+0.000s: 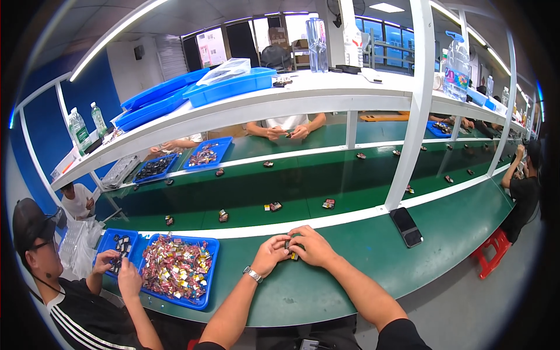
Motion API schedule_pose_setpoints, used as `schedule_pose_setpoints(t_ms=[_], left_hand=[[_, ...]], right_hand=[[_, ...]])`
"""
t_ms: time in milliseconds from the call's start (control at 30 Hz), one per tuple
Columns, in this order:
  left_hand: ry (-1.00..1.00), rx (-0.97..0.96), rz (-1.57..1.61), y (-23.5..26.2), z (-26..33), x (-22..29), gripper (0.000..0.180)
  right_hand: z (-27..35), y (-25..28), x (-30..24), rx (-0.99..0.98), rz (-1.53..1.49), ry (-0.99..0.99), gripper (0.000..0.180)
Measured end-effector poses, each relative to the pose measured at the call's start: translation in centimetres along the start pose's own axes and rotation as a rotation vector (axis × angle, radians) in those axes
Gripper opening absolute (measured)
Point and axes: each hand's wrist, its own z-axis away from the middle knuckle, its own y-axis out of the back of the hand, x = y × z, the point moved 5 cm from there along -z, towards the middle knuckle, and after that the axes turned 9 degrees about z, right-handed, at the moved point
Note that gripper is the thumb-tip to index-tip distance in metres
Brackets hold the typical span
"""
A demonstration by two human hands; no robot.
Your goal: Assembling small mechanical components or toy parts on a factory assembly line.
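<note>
Over the green work surface (344,274), my two hands meet around a small dark piece with a yellow patch (294,255). My left hand (269,254), with a metal watch at its wrist, has its fingers closed on the piece from the left. From the right, the fingers of my right hand (315,247) curl onto the same piece. Most of it is hidden by my fingers, so its exact kind cannot be made out. Left of my hands stands a blue tray (214,256) heaped with small parts with pink, white and yellow bits.
A phone (406,227) lies right of my hands. Beyond a white rail, small assemblies (329,203) sit spaced along a green conveyor (245,192). A white post (410,116) rises to a shelf with blue trays (233,85) and bottles. A co-worker (76,291) handles dark parts at my left.
</note>
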Motion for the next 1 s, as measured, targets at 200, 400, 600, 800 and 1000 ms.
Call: schedule_pose_setpoints(t_ms=[200,400,600,800,1000], left_hand=[[0.036,0.024,-0.003,0.1,0.0,-0.2,0.034],[0.057,0.029,0.007,0.3,0.0,-0.4,0.032],[0.038,0.027,0.042,0.5,-0.2,-0.6,0.029],[0.029,0.059,0.09,1.0,-0.2,-0.8,0.027],[0.0,0.056,0.124,1.3,-0.5,-1.0,0.025]], right_hand=[[0.4,0.1,0.0,-0.064,-0.059,-0.019,0.01],[0.6,0.1,0.1,-0.072,-0.134,-0.025,0.01],[0.7,0.0,-0.1,0.089,-0.057,-0.069,0.009],[1.0,-0.6,-0.5,0.194,-0.052,-0.087,0.011],[1.1,-1.3,-0.1,0.165,-0.206,-0.188,0.01]])
